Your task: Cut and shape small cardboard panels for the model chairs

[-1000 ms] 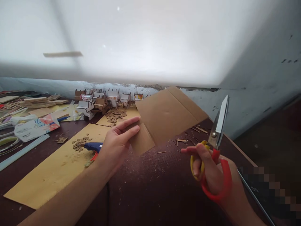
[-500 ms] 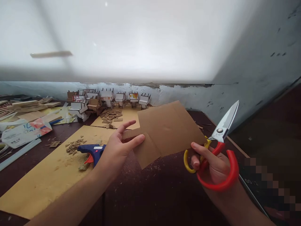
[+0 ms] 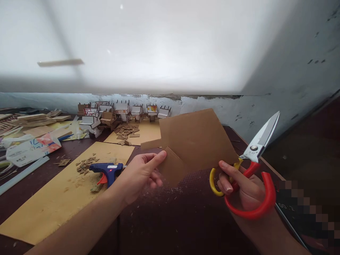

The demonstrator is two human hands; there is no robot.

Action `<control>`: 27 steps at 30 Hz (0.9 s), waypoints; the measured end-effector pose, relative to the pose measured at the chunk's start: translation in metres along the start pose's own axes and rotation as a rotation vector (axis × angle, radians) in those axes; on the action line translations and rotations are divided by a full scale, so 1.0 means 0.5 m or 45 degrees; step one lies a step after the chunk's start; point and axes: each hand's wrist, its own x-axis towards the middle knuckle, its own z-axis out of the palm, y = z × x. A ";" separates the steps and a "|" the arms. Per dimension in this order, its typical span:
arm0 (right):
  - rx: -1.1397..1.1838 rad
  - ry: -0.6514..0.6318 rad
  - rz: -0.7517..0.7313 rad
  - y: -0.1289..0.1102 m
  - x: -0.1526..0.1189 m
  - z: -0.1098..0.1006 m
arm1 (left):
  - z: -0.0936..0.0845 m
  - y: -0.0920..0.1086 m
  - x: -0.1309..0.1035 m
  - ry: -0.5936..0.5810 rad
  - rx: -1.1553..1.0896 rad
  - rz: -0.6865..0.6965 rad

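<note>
Scissors (image 3: 254,147) with red and yellow handles are held in the right hand (image 3: 247,187), at four o'clock from the centre of view. Its fingers are closed through the loops, the blades pointed toward one o'clock, off the cardboard sheet (image 3: 195,138), whose lower right corner is met by the thumb. The brown sheet is raised above the dark worktop (image 3: 180,223), near centre. At seven o'clock, the left hand (image 3: 139,173) is seen with its thumb against a flap's corner, the other fingers loosely curled; whether the flap is pinched cannot be told. The sheet appears to be being positioned, with no cut under way; any cut would call for a firm hold and blades brought to an edge. Beyond, at eight o'clock, a blue glue gun (image 3: 107,170) is set on a yellow board (image 3: 53,203). Farthest, at ten o'clock, small cardboard models (image 3: 122,110) are grouped near the wall (image 3: 202,101).
</note>
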 end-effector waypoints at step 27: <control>-0.100 -0.148 -0.022 0.006 -0.012 -0.007 | 0.009 -0.003 -0.010 -0.092 -0.007 0.348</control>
